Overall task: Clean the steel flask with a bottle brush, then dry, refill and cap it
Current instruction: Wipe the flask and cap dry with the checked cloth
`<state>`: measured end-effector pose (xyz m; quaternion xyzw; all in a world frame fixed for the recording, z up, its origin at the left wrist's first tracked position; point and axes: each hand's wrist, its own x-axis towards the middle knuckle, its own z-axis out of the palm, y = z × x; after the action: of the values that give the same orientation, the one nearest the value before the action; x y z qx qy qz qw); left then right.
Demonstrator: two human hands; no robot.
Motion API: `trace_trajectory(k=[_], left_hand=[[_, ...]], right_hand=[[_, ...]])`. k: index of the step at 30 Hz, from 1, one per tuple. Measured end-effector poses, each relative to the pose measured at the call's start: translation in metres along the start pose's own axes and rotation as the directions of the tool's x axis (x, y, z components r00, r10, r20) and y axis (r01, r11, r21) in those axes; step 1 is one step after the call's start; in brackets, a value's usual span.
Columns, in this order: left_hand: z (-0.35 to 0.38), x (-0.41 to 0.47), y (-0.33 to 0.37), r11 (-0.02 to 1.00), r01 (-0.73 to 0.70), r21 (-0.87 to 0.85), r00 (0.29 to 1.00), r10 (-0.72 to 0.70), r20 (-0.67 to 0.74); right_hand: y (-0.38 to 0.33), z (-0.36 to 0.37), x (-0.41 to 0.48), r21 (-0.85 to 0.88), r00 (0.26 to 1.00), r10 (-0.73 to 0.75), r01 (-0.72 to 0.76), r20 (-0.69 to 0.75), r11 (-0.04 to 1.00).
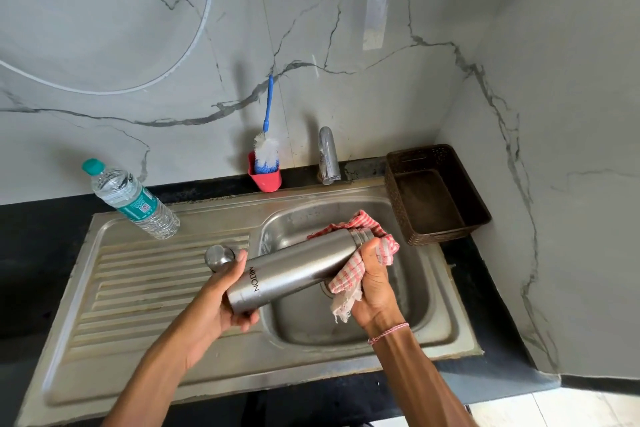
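Steel flask (294,270) is held tilted over the sink (311,329) basin, uncapped, its base gripped by the left hand (221,302), fingers curled round it. Right hand (374,284) clutches a red checked cloth (349,274) wrapped about the flask's neck. Cap (219,257) sits on the drainboard (149,288) just behind the left hand. Bottle brush (266,146) stands in a red cup (265,180) beside the tap (329,156); a water bottle (133,199) stands far left.

Steel flask (294,270), uncapped, lying tilted, checked cloth (347,275) round its neck, bottle brush (266,150) upright

Flask (294,270) — brushed steel, satin; cloth (349,274) — checked woven cotton, frayed.
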<state>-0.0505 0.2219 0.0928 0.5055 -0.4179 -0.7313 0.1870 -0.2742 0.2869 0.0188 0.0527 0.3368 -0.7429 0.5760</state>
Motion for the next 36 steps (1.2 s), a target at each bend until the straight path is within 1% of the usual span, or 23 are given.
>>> trace_trajectory(k=[1, 2, 4, 5, 7, 9, 10, 11, 12, 14, 16, 17, 18, 20, 22, 24, 27, 29, 31, 33, 34, 35, 36], left_hand=[[-0.001, 0.002, -0.005, 0.995, -0.100, -0.023, 0.995, 0.101, 0.018], [0.000, 0.003, -0.013, 0.978, -0.206, 0.020, 0.979, 0.205, 0.007], [0.007, 0.005, -0.029, 0.890, -0.384, 0.246, 0.916, 0.401, -0.021], [0.008, 0.007, -0.036, 0.833, -0.428, 0.351, 0.882, 0.470, -0.040], [0.012, 0.010, -0.042, 0.781, -0.431, 0.453, 0.851, 0.519, -0.085], [0.016, 0.010, -0.038, 0.807, -0.342, 0.481, 0.879, 0.456, -0.141], [0.018, 0.011, -0.036, 0.856, -0.276, 0.437, 0.913, 0.376, -0.159], [0.020, 0.013, -0.033, 0.922, -0.169, 0.348, 0.954, 0.241, -0.177], [0.017, 0.009, -0.034, 0.971, -0.049, 0.233, 0.988, 0.082, -0.133], [0.011, 0.004, -0.039, 0.995, 0.101, 0.027, 0.995, -0.101, -0.009], [0.013, 0.006, -0.039, 0.993, 0.062, -0.098, 0.997, -0.058, 0.041], [0.012, 0.007, -0.044, 0.992, -0.051, -0.116, 0.998, 0.056, 0.041], [0.013, 0.005, -0.051, 0.981, -0.182, -0.069, 0.983, 0.184, 0.023], [0.016, 0.004, -0.065, 0.912, -0.382, 0.147, 0.921, 0.389, -0.021], [0.017, 0.004, -0.071, 0.838, -0.462, 0.289, 0.866, 0.496, -0.056], [0.014, 0.002, -0.065, 0.831, -0.451, 0.326, 0.868, 0.494, -0.057], [0.010, -0.001, -0.046, 0.852, -0.376, 0.365, 0.916, 0.402, 0.006], [0.019, -0.003, -0.030, 0.868, -0.309, 0.390, 0.941, 0.339, -0.010], [0.023, 0.001, -0.022, 0.925, -0.160, 0.344, 0.978, 0.197, -0.075], [0.023, 0.004, -0.018, 0.965, -0.021, 0.260, 0.998, 0.036, -0.055], [0.022, 0.003, -0.017, 0.971, -0.031, 0.237, 0.999, 0.038, -0.024], [0.021, 0.003, -0.019, 0.965, -0.100, 0.243, 0.995, 0.104, -0.002], [0.021, 0.002, -0.022, 0.924, -0.211, 0.318, 0.976, 0.218, 0.014]], right_hand=[[-0.003, -0.001, 0.001, 0.015, 1.000, -0.007, 0.007, -0.005, 1.000], [-0.006, -0.002, 0.003, 0.030, 1.000, -0.010, 0.010, 0.000, 0.999], [-0.010, -0.004, 0.005, 0.052, 1.000, -0.016, 0.015, 0.012, 0.999], [-0.012, -0.003, 0.006, 0.056, 1.000, -0.015, 0.014, 0.015, 0.998], [-0.014, -0.004, 0.005, 0.058, 1.000, -0.005, 0.003, 0.030, 0.998], [-0.015, -0.002, 0.001, 0.042, 0.999, 0.006, -0.008, 0.053, 0.999], [-0.016, 0.001, -0.001, 0.034, 0.998, 0.007, -0.009, 0.061, 0.999], [-0.017, 0.003, -0.003, 0.030, 0.997, 0.008, -0.011, 0.076, 1.000], [-0.018, 0.005, -0.005, 0.020, 0.996, 0.005, -0.007, 0.087, 1.000], [-0.020, 0.009, -0.007, 0.004, 0.996, -0.006, 0.005, 0.089, 1.000], [-0.023, 0.010, -0.007, 0.003, 0.996, -0.007, 0.007, 0.086, 1.000], [-0.025, 0.010, -0.005, 0.006, 0.996, -0.007, 0.006, 0.089, 1.000], [-0.025, 0.009, -0.003, 0.008, 0.996, -0.014, 0.013, 0.088, 1.000], [-0.026, 0.010, -0.002, 0.019, 0.996, -0.012, 0.011, 0.093, 1.000], [-0.025, 0.010, -0.002, 0.029, 0.996, 0.004, -0.006, 0.084, 1.000], [-0.024, 0.008, -0.002, 0.018, 0.997, 0.013, -0.014, 0.080, 1.000], [-0.025, 0.003, -0.004, 0.021, 0.995, 0.034, -0.036, 0.093, 0.999], [-0.025, 0.000, -0.007, 0.031, 0.993, 0.052, -0.055, 0.106, 0.998], [-0.022, -0.003, -0.007, 0.030, 0.996, 0.054, -0.056, 0.075, 0.998], [-0.020, -0.006, -0.007, 0.013, 0.997, 0.054, -0.055, 0.058, 0.998], [-0.021, -0.006, -0.006, 0.008, 0.997, 0.047, -0.047, 0.055, 0.999], [-0.023, -0.007, -0.006, 0.010, 0.997, 0.051, -0.052, 0.065, 0.999], [-0.025, -0.007, -0.005, 0.012, 0.996, 0.059, -0.060, 0.069, 0.998]])
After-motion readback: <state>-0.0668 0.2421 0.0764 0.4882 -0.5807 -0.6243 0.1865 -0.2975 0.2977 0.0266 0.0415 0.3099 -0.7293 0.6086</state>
